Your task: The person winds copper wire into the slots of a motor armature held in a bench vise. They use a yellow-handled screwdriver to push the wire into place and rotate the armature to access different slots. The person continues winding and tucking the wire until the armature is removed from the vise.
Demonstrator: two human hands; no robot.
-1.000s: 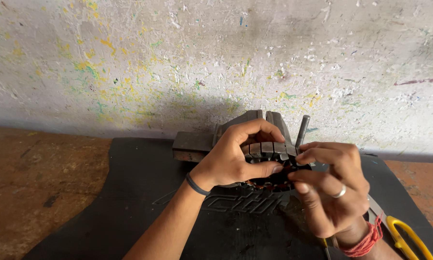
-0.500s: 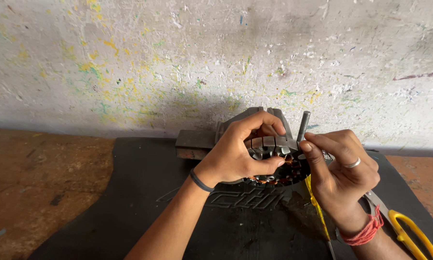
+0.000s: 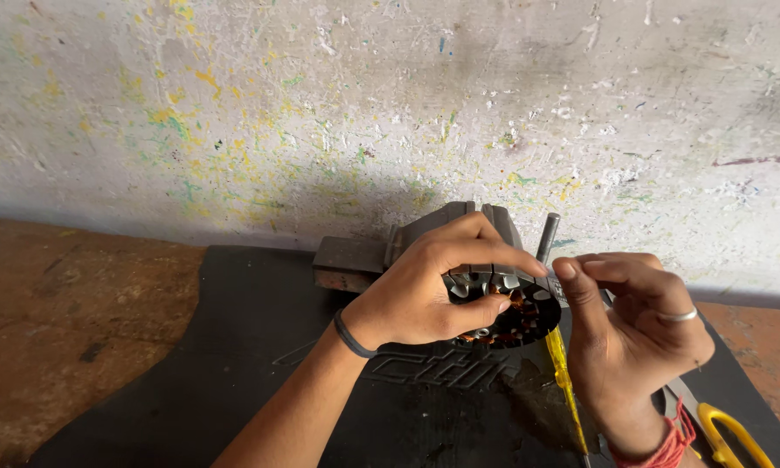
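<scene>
The left hand [image 3: 424, 299] is closed in a firm grip round the ring-shaped stator [image 3: 507, 308], held over the black mat [image 3: 251, 347] just before the small vise [image 3: 424, 238]. The stator is best kept steady while the right hand [image 3: 637, 334], its fingertips [image 3: 567, 270] pinched shut at the rim, works there; what is pinched cannot be told.
</scene>
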